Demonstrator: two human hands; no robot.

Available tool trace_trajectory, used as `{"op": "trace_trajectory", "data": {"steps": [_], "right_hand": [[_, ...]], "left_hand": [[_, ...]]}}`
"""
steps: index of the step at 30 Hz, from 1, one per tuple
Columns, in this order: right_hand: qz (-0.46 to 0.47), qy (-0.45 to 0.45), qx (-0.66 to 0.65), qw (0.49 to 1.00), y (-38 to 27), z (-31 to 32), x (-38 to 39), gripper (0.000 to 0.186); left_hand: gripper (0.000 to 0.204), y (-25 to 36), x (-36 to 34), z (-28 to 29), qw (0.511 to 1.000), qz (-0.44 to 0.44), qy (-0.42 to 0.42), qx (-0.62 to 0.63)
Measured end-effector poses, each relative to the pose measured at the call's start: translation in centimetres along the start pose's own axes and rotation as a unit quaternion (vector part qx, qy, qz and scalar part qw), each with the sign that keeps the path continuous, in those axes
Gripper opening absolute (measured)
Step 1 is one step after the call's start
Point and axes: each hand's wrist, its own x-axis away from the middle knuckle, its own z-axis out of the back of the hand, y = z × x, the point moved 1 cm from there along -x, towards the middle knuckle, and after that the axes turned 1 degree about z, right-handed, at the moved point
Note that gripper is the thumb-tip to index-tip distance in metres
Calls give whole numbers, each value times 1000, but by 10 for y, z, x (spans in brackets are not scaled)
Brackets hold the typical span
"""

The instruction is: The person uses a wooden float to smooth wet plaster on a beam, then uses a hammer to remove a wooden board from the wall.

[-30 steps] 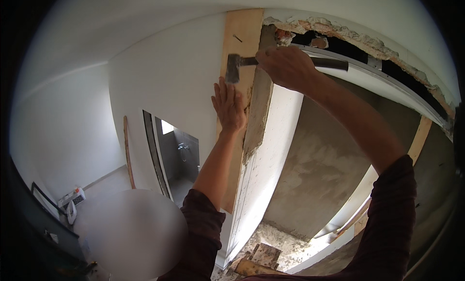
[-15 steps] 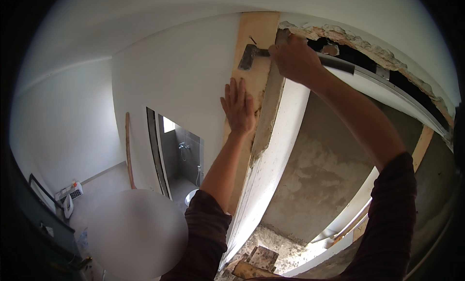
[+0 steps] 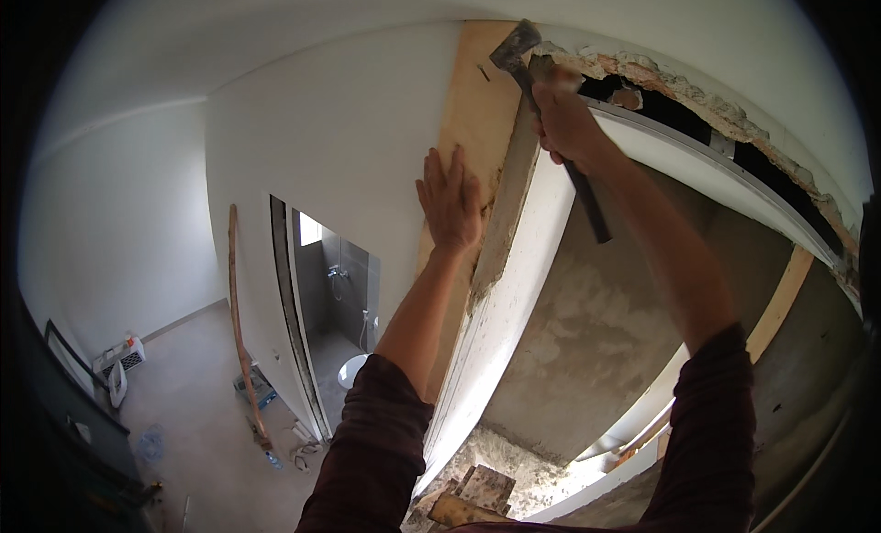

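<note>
A long wooden board (image 3: 477, 111) runs up the wall beside the rough edge of an opening. My left hand (image 3: 451, 201) lies flat against it with fingers stretched out. Above that hand, a nail (image 3: 484, 72) sticks out of the board near its top. My right hand (image 3: 567, 120) is wrapped round the handle of a hammer (image 3: 516, 48). The hammer's head is up near the board's top right edge, apart from the nail, and its dark handle slants down below my fist.
Broken masonry (image 3: 688, 90) edges the opening above a pale curved frame. A doorway (image 3: 335, 294) shows a tiled bathroom at left. A wooden pole (image 3: 239, 322) leans on the wall there. Stacked blocks (image 3: 485, 489) are at the bottom, beside a bare cement wall (image 3: 606, 331).
The hammer has swung up and right, away from beside the nail, and its handle has turned from nearly level to steep. My left hand stays on the board. The view has shifted slightly.
</note>
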Motion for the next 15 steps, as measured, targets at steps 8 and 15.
{"op": "trace_trajectory", "data": {"steps": [8,15], "right_hand": [[78,17,70,994,1,-2,-4,31],[138,37,158,977,7,-3,-18,35]], "left_hand": [[55,-1,3,-1,1000,-11,15,4],[57,0,1,-4,1000,-8,10,19]]}}
